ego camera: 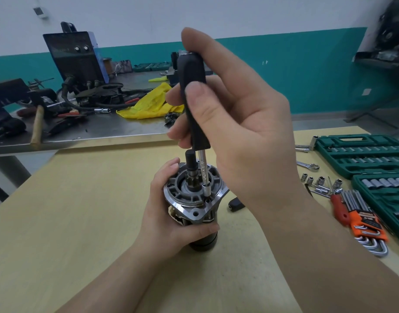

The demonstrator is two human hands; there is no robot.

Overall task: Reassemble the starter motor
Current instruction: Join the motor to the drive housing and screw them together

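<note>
Grey cast-metal starter motor [194,199], upright mid-desk [81,222], probably heavy and rigid: left hand [169,213] clasps its body, the best hold; right hand [230,123] grips black-handled socket driver [194,102] seated on flange.

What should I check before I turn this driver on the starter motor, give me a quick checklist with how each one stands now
1. Starter motor upright on the wooden table: ok.
2. Left hand gripping the housing: ok.
3. Right hand closed on the socket driver handle: ok.
4. Socket tip down at the front flange: ok.
5. Socket fully seated on a bolt head: cannot tell, the bolt is hidden.
6. Driver shaft in line with the bolt: cannot tell; it looks slightly tilted.
</note>
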